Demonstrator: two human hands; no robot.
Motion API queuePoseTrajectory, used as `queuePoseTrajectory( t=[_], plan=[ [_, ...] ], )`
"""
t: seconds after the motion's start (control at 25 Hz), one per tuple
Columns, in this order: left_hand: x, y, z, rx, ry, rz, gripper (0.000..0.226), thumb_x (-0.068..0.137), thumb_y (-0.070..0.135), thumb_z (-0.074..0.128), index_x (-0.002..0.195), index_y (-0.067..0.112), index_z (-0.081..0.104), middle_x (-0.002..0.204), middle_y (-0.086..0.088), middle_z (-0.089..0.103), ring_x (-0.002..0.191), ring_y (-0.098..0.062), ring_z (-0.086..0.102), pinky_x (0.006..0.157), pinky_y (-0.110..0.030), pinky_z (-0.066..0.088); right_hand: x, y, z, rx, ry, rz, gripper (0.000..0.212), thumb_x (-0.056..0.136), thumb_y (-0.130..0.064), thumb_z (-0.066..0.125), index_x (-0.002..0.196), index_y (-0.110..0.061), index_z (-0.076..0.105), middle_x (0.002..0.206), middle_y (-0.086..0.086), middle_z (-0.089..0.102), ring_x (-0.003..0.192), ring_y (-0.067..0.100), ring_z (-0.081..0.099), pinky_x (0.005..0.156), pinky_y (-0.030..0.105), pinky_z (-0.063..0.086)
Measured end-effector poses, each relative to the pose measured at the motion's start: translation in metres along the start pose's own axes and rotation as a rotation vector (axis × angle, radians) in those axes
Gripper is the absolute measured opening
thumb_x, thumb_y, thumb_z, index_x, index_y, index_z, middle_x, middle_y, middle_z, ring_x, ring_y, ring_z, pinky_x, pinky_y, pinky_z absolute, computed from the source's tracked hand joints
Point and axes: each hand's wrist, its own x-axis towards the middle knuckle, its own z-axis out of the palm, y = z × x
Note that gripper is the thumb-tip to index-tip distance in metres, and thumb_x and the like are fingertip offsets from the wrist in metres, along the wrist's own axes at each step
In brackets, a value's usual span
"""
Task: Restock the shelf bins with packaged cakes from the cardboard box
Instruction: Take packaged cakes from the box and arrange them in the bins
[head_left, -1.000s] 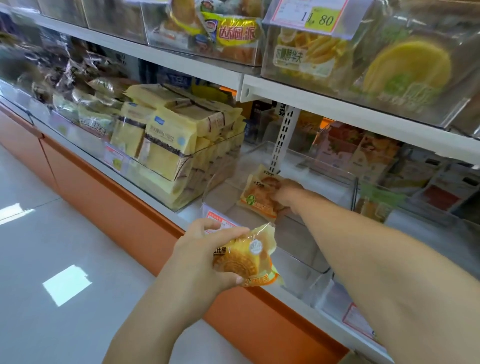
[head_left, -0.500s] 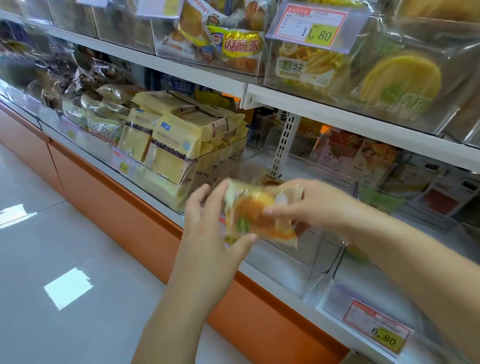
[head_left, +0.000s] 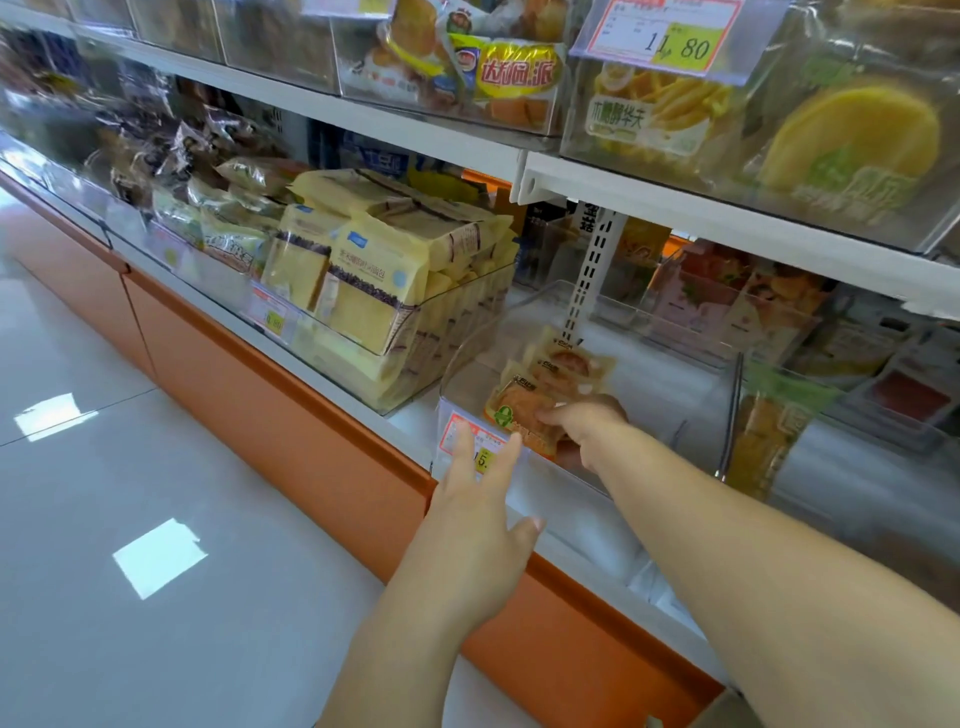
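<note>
Right hand (head_left: 584, 423) pinches front cake pack (head_left: 519, 410): round golden-brown cake, glossy clear wrapper, green round logo, inside clear plastic bin (head_left: 464, 358), frame centre. 3 packs overlap there. Left hand (head_left: 478, 525) empty, fingers spread wide.

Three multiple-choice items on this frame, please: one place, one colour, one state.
1. Where is the right hand? A in the clear bin; B on the floor; C on the top shelf.
2. Colour of the base panel? A blue; B orange; C green.
3. The left hand is: A gripping a cake; B making a fist; C open, empty.
Answers: A, it pinches a packaged cake inside the bin; B, the panel is orange; C, its fingers are spread, holding nothing.
</note>
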Motion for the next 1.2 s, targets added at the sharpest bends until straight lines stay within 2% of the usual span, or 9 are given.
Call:
queuePoseTrajectory(
  t=[0.12, 0.32, 0.4, 0.52, 0.68, 0.8, 0.88, 1.04, 1.2],
  plan=[
    [0.0, -0.001, 0.001, 0.024, -0.032, -0.005, 0.069, 0.1, 0.039, 0.05, 0.151, 0.051, 0.006, 0.158, 0.017, -0.027, 0.152, -0.013, -0.001, 0.119, -0.036, 0.023, 0.008, 0.005, 0.001, -0.019, 0.017, -0.046, 0.074, 0.058, -0.025, 0.091, 0.12, -0.007, 0.056, 0.103, 0.016, 0.069, 0.083, 0.031, 0.07, 0.053, 0.043, 0.06],
    [-0.003, 0.014, 0.0, 0.035, -0.052, 0.021, 0.07, 0.099, 0.038, 0.051, 0.153, 0.046, 0.007, 0.16, 0.016, -0.024, 0.152, -0.014, 0.0, 0.117, -0.034, 0.022, -0.016, -0.005, -0.013, -0.071, -0.059, -0.075, 0.093, 0.057, -0.041, 0.088, 0.129, -0.008, 0.042, 0.121, 0.007, 0.062, 0.109, 0.027, 0.061, 0.089, 0.04, 0.052],
    [-0.01, 0.02, -0.001, 0.055, -0.065, 0.027, 0.071, 0.099, 0.04, 0.052, 0.153, 0.045, 0.007, 0.161, 0.014, -0.021, 0.152, -0.015, 0.002, 0.117, -0.034, 0.021, -0.048, -0.014, -0.029, -0.192, -0.013, -0.228, 0.086, 0.071, -0.04, 0.079, 0.136, -0.014, 0.028, 0.124, 0.002, 0.057, 0.102, 0.018, 0.061, 0.088, 0.035, 0.051],
    [-0.023, 0.033, -0.004, 0.106, -0.074, 0.026, 0.072, 0.097, 0.043, 0.053, 0.153, 0.044, 0.007, 0.164, 0.007, -0.014, 0.152, -0.019, 0.007, 0.118, -0.034, 0.02, -0.112, -0.013, -0.064, -0.251, 0.009, -0.501, 0.073, 0.091, -0.031, 0.063, 0.149, -0.023, 0.02, 0.124, -0.008, 0.042, 0.07, -0.014, 0.057, 0.083, 0.025, 0.042],
    [-0.046, 0.06, 0.008, 0.146, -0.106, 0.119, 0.069, 0.095, 0.043, 0.057, 0.154, 0.037, 0.02, 0.163, 0.004, 0.015, 0.146, -0.016, 0.026, 0.113, -0.031, 0.027, -0.185, 0.025, -0.126, -0.22, 0.028, -0.641, 0.062, 0.092, -0.032, 0.062, 0.146, -0.032, 0.03, 0.123, -0.011, 0.051, 0.107, 0.002, 0.056, 0.076, 0.018, 0.045],
    [-0.068, 0.09, 0.032, 0.14, -0.227, 0.197, 0.063, 0.093, 0.043, 0.06, 0.149, 0.036, 0.033, 0.146, 0.005, 0.046, 0.122, -0.012, 0.054, 0.098, -0.028, 0.042, -0.228, 0.081, -0.189, -0.311, 0.084, -0.581, 0.05, 0.092, -0.029, 0.061, 0.137, -0.036, 0.041, 0.116, -0.015, 0.054, 0.098, 0.001, 0.059, 0.069, 0.016, 0.046],
    [-0.088, 0.11, 0.057, 0.196, -0.365, 0.251, 0.061, 0.092, 0.044, 0.062, 0.147, 0.036, 0.038, 0.138, 0.007, 0.054, 0.113, -0.01, 0.059, 0.096, -0.028, 0.045, -0.245, 0.13, -0.231, -0.443, 0.08, -0.481, 0.042, 0.091, -0.028, 0.063, 0.13, -0.033, 0.049, 0.113, -0.012, 0.058, 0.091, 0.006, 0.062, 0.07, 0.021, 0.049],
    [-0.12, 0.133, 0.126, 0.382, -0.669, 0.361, 0.065, 0.09, 0.044, 0.065, 0.148, 0.033, 0.038, 0.142, 0.005, 0.053, 0.122, -0.013, 0.056, 0.099, -0.022, 0.04, -0.263, 0.238, -0.296, -0.815, -0.125, -0.122, 0.041, 0.091, -0.028, 0.062, 0.131, -0.028, 0.052, 0.119, -0.006, 0.062, 0.105, 0.012, 0.06, 0.09, 0.026, 0.046],
    [-0.134, 0.116, 0.197, 0.622, -0.832, 0.406, 0.065, 0.089, 0.037, 0.066, 0.147, 0.026, 0.04, 0.147, -0.002, 0.049, 0.132, -0.022, 0.047, 0.104, -0.027, 0.036, -0.265, 0.315, -0.324, -0.933, -0.301, 0.021, 0.056, 0.088, -0.015, 0.057, 0.139, -0.034, 0.044, 0.137, 0.0, 0.051, 0.124, 0.015, 0.049, 0.103, 0.023, 0.038]
  ],
)
